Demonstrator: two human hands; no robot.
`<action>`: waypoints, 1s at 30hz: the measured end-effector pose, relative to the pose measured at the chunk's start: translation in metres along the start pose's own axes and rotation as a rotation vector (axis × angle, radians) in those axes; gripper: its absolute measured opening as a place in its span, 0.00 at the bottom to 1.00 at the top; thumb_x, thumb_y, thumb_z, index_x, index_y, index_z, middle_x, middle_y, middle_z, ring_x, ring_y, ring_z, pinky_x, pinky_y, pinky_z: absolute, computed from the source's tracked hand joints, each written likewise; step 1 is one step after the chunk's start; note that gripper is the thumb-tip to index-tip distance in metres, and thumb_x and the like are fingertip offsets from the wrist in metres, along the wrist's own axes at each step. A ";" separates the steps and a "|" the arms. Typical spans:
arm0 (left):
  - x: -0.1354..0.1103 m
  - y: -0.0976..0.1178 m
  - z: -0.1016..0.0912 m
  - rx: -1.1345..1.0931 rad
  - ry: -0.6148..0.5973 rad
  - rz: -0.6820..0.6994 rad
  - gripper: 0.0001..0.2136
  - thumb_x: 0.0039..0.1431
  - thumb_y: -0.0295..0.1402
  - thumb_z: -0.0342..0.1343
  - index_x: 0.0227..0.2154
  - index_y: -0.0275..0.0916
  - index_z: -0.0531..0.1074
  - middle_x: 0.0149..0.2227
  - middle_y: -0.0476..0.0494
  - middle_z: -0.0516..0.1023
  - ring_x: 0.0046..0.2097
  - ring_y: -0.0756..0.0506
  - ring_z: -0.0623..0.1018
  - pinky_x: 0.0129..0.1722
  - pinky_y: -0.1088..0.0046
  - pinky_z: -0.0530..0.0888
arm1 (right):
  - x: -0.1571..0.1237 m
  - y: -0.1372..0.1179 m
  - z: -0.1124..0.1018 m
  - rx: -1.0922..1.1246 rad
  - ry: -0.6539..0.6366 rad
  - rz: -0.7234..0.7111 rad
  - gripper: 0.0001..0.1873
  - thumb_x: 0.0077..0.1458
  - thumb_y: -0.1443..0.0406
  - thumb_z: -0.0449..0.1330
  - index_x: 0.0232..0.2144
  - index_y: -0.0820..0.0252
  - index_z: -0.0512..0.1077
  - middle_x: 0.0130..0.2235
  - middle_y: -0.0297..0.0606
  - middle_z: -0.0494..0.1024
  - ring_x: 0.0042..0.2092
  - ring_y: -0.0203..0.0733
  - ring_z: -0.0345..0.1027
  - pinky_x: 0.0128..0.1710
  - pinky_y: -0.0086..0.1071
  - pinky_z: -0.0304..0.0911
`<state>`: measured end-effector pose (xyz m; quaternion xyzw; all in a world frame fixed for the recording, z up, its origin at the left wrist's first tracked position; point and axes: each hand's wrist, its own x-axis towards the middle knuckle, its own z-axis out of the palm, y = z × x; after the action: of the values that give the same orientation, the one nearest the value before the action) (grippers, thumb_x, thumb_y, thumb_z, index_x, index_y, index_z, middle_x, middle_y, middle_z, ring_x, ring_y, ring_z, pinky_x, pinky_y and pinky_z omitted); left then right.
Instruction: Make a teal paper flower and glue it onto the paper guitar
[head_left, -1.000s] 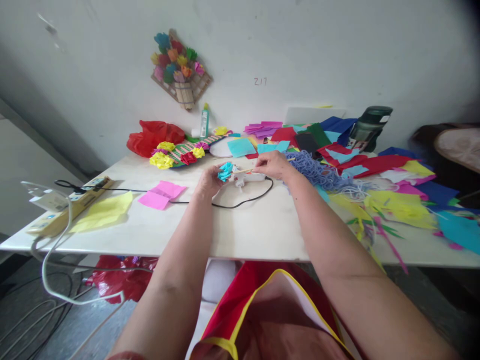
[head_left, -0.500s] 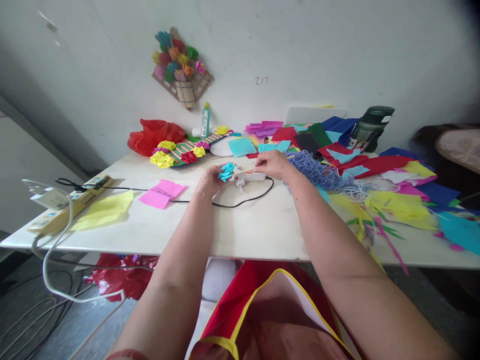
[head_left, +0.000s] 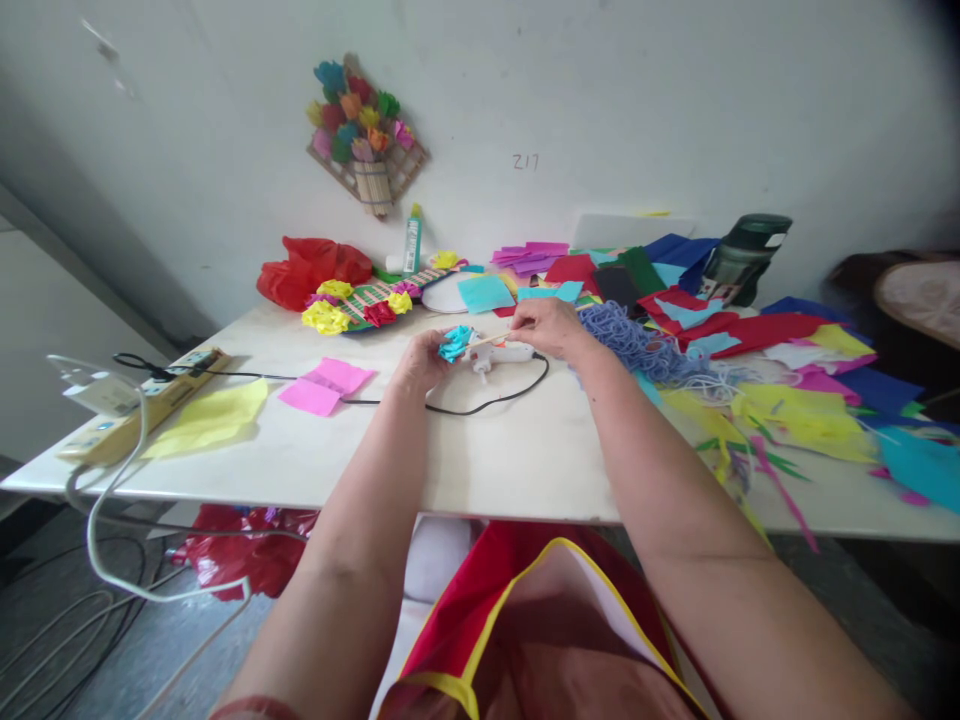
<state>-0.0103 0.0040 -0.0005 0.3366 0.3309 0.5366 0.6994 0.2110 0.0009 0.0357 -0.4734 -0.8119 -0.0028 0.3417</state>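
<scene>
Crumpled turquoise paper, shaped like a flower [head_left: 454,344], is pinched in the fingers of my left hand [head_left: 424,362]. My right hand [head_left: 546,326] grips a thin wooden stick [head_left: 489,341], whose left end meets the turquoise paper. Just behind and below the stick lies a white glue gun [head_left: 507,353] on the table, its black cord [head_left: 480,411] looping toward the left. A flat turquoise paper square [head_left: 485,293] rests beyond my hands. To the right of my right hand is a heap of blue-violet yarn [head_left: 627,338].
A power strip [head_left: 142,405] with cables occupies the left end, near a yellow sheet [head_left: 210,418] and pink paper [head_left: 325,386]. A decorated panel with paper flowers [head_left: 379,305] lies at the back. Coloured paper covers the right side, beside a dark bottle [head_left: 744,262]. A flower craft [head_left: 365,135] hangs on the wall.
The view has shifted very slightly. Both hands keep almost the same position, with the turquoise paper flower and the stick still held together.
</scene>
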 end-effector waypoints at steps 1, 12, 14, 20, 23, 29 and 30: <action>0.000 0.000 0.000 -0.005 -0.002 0.001 0.23 0.41 0.23 0.47 0.44 0.28 0.70 0.26 0.43 0.75 0.22 0.50 0.72 0.19 0.77 0.70 | 0.000 0.001 0.000 0.001 -0.001 -0.008 0.01 0.44 0.66 0.64 0.23 0.57 0.76 0.28 0.32 0.77 0.30 0.35 0.66 0.28 0.28 0.52; 0.001 -0.002 -0.002 -0.003 0.017 0.010 0.24 0.41 0.24 0.48 0.45 0.29 0.70 0.27 0.42 0.76 0.23 0.49 0.73 0.20 0.76 0.71 | 0.001 0.005 -0.003 -0.020 -0.156 -0.072 0.07 0.50 0.61 0.61 0.25 0.55 0.78 0.28 0.32 0.78 0.31 0.36 0.67 0.29 0.29 0.51; 0.001 -0.001 -0.001 -0.005 0.016 0.000 0.23 0.41 0.24 0.47 0.44 0.28 0.70 0.27 0.42 0.75 0.23 0.49 0.73 0.20 0.76 0.71 | 0.000 0.003 -0.003 -0.022 -0.158 -0.052 0.06 0.49 0.62 0.62 0.25 0.56 0.78 0.28 0.32 0.78 0.31 0.36 0.67 0.29 0.29 0.51; 0.001 -0.001 -0.001 -0.013 0.011 -0.003 0.22 0.41 0.23 0.47 0.43 0.28 0.70 0.26 0.42 0.75 0.22 0.50 0.72 0.20 0.77 0.71 | 0.001 -0.003 0.000 -0.024 -0.072 -0.044 0.03 0.46 0.64 0.64 0.24 0.57 0.77 0.29 0.33 0.78 0.31 0.36 0.66 0.28 0.29 0.51; 0.002 -0.001 -0.001 -0.018 0.011 -0.003 0.24 0.41 0.23 0.47 0.45 0.29 0.69 0.26 0.43 0.76 0.23 0.50 0.73 0.20 0.77 0.71 | 0.002 -0.005 0.001 -0.028 -0.076 -0.085 0.03 0.46 0.64 0.64 0.23 0.57 0.77 0.30 0.33 0.77 0.32 0.35 0.66 0.28 0.28 0.51; 0.000 0.000 0.000 -0.009 0.045 -0.008 0.24 0.41 0.23 0.47 0.45 0.27 0.69 0.26 0.42 0.76 0.24 0.49 0.73 0.22 0.77 0.72 | 0.001 -0.005 -0.001 -0.031 -0.205 -0.062 0.10 0.52 0.60 0.59 0.24 0.56 0.77 0.24 0.31 0.76 0.28 0.35 0.64 0.27 0.28 0.49; 0.000 0.000 0.001 -0.007 0.043 -0.011 0.24 0.40 0.23 0.47 0.45 0.27 0.69 0.26 0.42 0.75 0.24 0.49 0.73 0.22 0.77 0.72 | 0.000 -0.006 -0.002 -0.031 -0.219 -0.043 0.10 0.52 0.60 0.59 0.25 0.56 0.77 0.23 0.31 0.75 0.28 0.35 0.64 0.27 0.28 0.49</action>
<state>-0.0095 0.0037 -0.0003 0.3205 0.3459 0.5411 0.6963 0.2072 -0.0029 0.0389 -0.4584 -0.8543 0.0288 0.2434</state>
